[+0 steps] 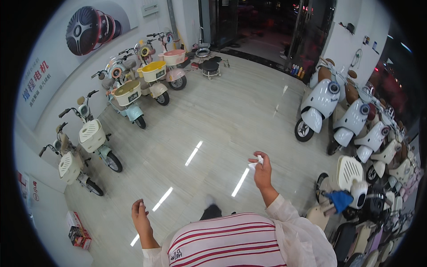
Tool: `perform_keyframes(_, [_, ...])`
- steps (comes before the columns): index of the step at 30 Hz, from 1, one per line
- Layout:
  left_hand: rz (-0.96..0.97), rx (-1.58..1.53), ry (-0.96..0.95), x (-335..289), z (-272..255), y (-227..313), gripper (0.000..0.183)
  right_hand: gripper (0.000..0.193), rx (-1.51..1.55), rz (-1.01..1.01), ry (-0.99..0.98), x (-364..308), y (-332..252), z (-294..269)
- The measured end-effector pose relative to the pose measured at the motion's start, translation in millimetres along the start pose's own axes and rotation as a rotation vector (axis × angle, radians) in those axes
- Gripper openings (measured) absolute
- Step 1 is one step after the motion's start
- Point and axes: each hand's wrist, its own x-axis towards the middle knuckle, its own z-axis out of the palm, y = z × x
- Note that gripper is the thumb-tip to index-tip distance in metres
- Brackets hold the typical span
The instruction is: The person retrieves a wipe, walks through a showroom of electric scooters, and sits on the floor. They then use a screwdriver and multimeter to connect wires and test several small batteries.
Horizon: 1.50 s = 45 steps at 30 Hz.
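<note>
My right hand point(263, 172) is raised over the floor, its fingers closed on a crumpled white tissue point(253, 165). Part of the tissue sticks out on the left side of the fingers. Lower and to the left hangs my left hand point(141, 219), its fingers loosely bent with nothing visible in them. It touches nothing. Both hands are well away from the scooters around the room.
Scooters with front baskets, among them a cream one point(92, 135) and one with a yellow basket point(154, 70), line the left wall. White scooters point(321, 104) crowd the right. A black stool point(210, 67) stands near the dark doorway point(262, 33). A red box point(79, 231) sits lower left.
</note>
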Motion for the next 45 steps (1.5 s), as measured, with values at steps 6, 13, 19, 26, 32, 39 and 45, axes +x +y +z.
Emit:
perform_keyframes(6, [-0.116,-0.074,0.054,185,137,3,0.032,0.027,-0.133,0.377,0.102,180,80,46])
perform_keyframes(13, [0.053,-0.207,-0.333,396,408,150,0.033,0.034,-0.191,0.400,0.776,281,238,-173])
perform_keyframes(19, [0.171,-0.117,-0.456,539,584,219,0.032,0.028,-1.236,0.810,0.892,330,285,-171])
perform_keyframes(26, [0.040,-0.027,-0.321,702,717,243,0.032,0.039,-1.627,0.895,0.062,643,411,-123])
perform_keyframes(32, [0.061,-0.060,-0.166,820,816,281,0.031,0.046,-1.260,-0.148,-0.277,1089,447,80])
perform_keyframes(39, [-0.098,-0.056,0.060,996,916,281,0.030,0.026,-0.605,0.131,-0.278,1348,452,348])
perform_keyframes(45, [-0.050,-0.114,-0.086,1199,1086,348,0.033,0.036,-1.210,0.291,-0.412,1444,529,258])
